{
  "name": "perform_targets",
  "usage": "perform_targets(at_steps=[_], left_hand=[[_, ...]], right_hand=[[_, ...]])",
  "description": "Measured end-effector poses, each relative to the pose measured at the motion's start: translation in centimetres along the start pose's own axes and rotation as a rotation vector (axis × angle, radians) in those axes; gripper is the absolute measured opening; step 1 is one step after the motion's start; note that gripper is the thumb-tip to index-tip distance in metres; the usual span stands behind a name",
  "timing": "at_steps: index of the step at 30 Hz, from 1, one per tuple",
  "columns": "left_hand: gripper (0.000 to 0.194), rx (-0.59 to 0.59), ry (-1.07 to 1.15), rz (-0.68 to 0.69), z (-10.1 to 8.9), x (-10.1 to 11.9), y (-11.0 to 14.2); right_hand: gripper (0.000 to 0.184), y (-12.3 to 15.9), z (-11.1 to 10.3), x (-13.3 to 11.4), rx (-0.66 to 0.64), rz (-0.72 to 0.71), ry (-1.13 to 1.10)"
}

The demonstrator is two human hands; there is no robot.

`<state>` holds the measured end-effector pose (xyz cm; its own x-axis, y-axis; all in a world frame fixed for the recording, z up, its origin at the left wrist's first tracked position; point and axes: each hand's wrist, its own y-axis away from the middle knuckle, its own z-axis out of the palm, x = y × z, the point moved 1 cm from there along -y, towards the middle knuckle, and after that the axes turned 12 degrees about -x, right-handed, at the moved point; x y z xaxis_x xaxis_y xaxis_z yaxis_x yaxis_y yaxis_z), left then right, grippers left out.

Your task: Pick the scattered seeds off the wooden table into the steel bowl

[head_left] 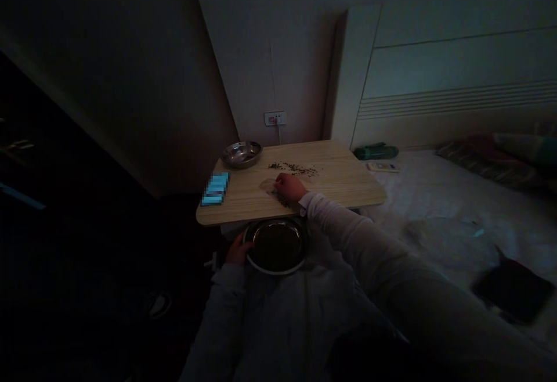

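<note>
Head view: a round bowl at the lap and loose dark pieces on the counter

The round bowl [275,271] lies just below the near edge of the counter [248,199], in front of the person's torso. The left hand [237,251] holds its left side, fingers closed narrowly at the rim. The right hand [290,187] reaches over the counter with fingers bent inward among the small dark pieces [300,169]; how far they close, and whether they pinch anything, cannot be told. The pieces lie scattered beyond that hand, with a smaller group just nearer the person. A second bowl [251,159] stands at the far left of the counter, beyond a lit, phone-like object [215,189].

Handling, as judged: the round bowl is probably stiff and fairly light, with a smooth rim that may slip under one-sided support. It is best taken at opposite sides of the rim and kept level, since its dark interior hides any contents. The pieces appear light, hard and apt to roll or scatter; a soft fingertip pinch suits one, a gentle cupped sweep several. Their exact nature cannot be told.
</note>
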<state>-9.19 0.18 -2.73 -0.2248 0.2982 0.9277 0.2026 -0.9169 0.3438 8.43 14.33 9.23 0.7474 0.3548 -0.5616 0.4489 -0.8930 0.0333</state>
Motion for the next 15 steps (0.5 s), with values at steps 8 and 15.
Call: perform_targets(at_steps=[8,15], left_hand=[[0.034,0.006,-0.057,-0.01,0.8,1.0,0.9],[0.029,0.038,0.0,-0.032,2.7,1.3,1.7]], right_hand=[[0.011,1.5,-1.8,2.4,0.019,-0.016,-0.439],[0.014,7.6,-3.1,6.8,0.074,-0.045,-0.318]])
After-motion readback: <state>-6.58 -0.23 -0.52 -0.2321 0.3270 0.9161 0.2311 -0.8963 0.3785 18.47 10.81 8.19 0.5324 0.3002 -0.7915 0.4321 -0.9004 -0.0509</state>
